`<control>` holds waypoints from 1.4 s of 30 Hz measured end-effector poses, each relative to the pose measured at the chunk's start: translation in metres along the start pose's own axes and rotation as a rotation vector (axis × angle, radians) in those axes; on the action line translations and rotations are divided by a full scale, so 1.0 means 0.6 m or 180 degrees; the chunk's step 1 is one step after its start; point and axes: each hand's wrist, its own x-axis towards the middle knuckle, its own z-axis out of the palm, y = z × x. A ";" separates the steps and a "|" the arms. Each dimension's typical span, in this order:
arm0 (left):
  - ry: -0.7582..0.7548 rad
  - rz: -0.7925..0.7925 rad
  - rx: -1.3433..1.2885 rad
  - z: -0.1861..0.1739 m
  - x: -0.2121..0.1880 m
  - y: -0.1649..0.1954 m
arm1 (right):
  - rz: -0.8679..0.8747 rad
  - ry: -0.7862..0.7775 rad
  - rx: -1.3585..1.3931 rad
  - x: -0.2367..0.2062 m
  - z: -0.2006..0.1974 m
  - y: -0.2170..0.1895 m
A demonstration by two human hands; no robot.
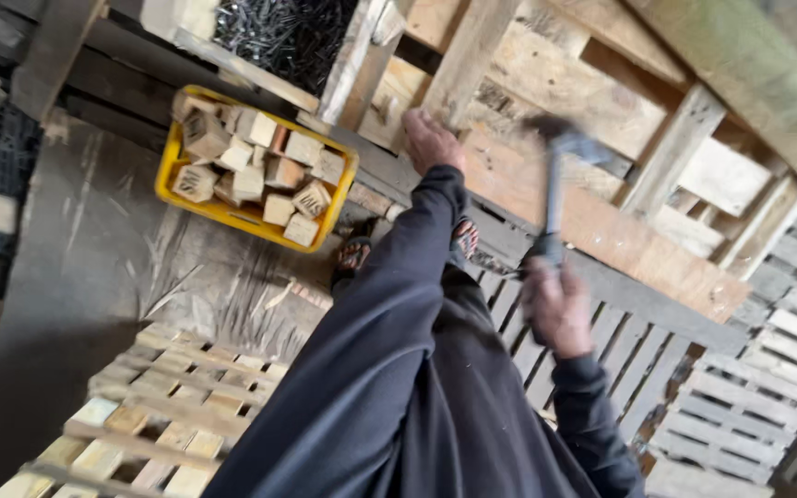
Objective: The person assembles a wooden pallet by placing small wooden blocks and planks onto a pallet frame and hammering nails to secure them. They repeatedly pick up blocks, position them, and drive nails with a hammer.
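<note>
While right hand [557, 309] grips hammer [553, 175], left hand [431, 140] presses pallet [601, 231].

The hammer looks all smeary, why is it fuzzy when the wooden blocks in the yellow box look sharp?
In the head view, the hammer and the right hand gripping it are smeared by motion blur; the left hand on the pallet wood is only slightly soft; the wooden blocks in the yellow crate are crisp; the light is flat and dull, without glare, and the whole view is tilted.
</note>
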 end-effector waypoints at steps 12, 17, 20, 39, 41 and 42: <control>-0.0038 -0.0575 -0.0530 -0.002 0.017 -0.003 | 0.0420 -0.0126 -0.0796 0.017 0.019 0.030; -0.0154 -0.0627 -0.0214 -0.006 0.005 0.005 | -0.1823 0.0152 0.0016 0.036 -0.082 -0.017; -0.0129 -0.0641 -0.0472 -0.008 0.007 0.009 | -0.4028 0.1203 0.0588 0.028 -0.137 -0.112; 0.0123 -0.0327 -0.1768 0.006 0.021 -0.025 | -0.2854 -0.0590 0.1020 0.021 -0.030 -0.045; 0.0269 -0.0136 -0.0944 0.001 0.021 -0.006 | -0.2762 -0.0504 0.0706 0.041 -0.020 -0.022; 0.0307 -0.0138 -0.0782 -0.009 0.015 -0.001 | -0.1883 -0.0381 -0.0717 0.052 -0.015 -0.013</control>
